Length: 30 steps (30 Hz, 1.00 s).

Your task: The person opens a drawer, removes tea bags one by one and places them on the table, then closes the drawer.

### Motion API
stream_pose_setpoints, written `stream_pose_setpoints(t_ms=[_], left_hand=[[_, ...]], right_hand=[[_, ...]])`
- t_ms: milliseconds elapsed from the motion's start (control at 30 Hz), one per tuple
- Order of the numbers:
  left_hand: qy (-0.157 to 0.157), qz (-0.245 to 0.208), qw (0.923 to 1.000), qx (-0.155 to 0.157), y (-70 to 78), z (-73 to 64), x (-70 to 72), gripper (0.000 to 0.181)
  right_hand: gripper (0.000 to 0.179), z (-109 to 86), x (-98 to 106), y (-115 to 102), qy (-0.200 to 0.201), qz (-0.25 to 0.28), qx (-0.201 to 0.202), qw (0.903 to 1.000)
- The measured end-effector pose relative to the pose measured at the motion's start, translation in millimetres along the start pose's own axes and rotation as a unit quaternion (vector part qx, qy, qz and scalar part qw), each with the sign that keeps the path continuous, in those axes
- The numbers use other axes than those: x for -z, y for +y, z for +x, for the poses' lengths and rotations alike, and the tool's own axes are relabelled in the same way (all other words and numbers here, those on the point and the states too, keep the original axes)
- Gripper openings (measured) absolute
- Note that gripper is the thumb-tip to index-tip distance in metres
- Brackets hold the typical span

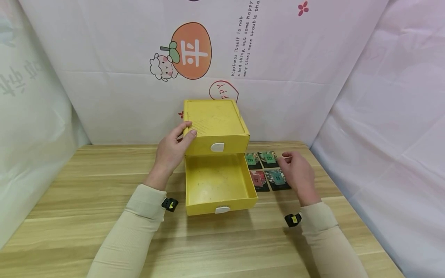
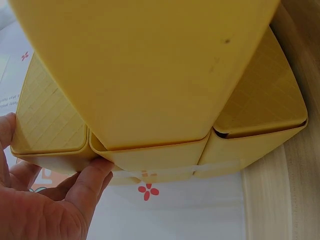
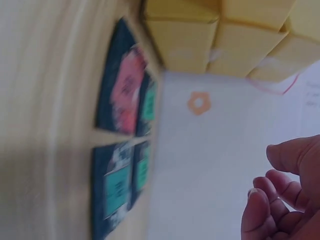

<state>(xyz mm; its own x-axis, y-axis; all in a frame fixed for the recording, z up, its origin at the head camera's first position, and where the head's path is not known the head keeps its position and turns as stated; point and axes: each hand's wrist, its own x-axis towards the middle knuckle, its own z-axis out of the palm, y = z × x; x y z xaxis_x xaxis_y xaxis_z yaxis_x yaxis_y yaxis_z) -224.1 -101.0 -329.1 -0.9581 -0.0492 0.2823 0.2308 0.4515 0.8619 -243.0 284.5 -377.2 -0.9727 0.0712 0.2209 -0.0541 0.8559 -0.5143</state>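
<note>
A small yellow drawer box [image 1: 215, 117] stands at the back of the table. Its upper drawer is closed, while a lower drawer [image 1: 198, 185] is pulled far out and has nothing in it. My left hand [image 1: 168, 152] grips the box at its upper left front corner, thumb over the top edge. To the right of the box lie several flat dark square cards: a red one [image 1: 259, 181], a teal one [image 1: 278, 179] and green ones [image 1: 269, 158]. Just right of them hovers my right hand [image 1: 300, 175], its fingers loosely bent around nothing.
The box stands on a wood-grain table [image 1: 104, 185]. Right behind it hangs a white printed cloth [image 1: 128, 100], with more white cloth [image 1: 382, 127] along both sides. In the left wrist view, a further closed drawer [image 2: 265, 95] shows beneath the pulled-out one.
</note>
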Motion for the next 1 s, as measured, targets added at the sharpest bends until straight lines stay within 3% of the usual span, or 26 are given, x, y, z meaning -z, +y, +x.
stream_pose_setpoints(t_ms=[333, 567, 1000], left_hand=[[0.0, -0.001, 1.0, 0.001, -1.0, 0.1, -0.8, 0.061], [0.0, 0.001, 1.0, -0.001, -2.0, 0.6, -0.9, 0.061], [0.001, -0.001, 1.0, 0.0, -0.4, -0.1, -0.6, 0.061]], right_hand=[[0.043, -19.6, 10, -42, 0.076, 0.039, 0.061, 0.9945], [0.034, -33.1, 15, -64, 0.128, 0.066, 0.112, 0.9832], [0.022, -62.3, 15, -96, 0.159, 0.084, 0.217, 0.9596]])
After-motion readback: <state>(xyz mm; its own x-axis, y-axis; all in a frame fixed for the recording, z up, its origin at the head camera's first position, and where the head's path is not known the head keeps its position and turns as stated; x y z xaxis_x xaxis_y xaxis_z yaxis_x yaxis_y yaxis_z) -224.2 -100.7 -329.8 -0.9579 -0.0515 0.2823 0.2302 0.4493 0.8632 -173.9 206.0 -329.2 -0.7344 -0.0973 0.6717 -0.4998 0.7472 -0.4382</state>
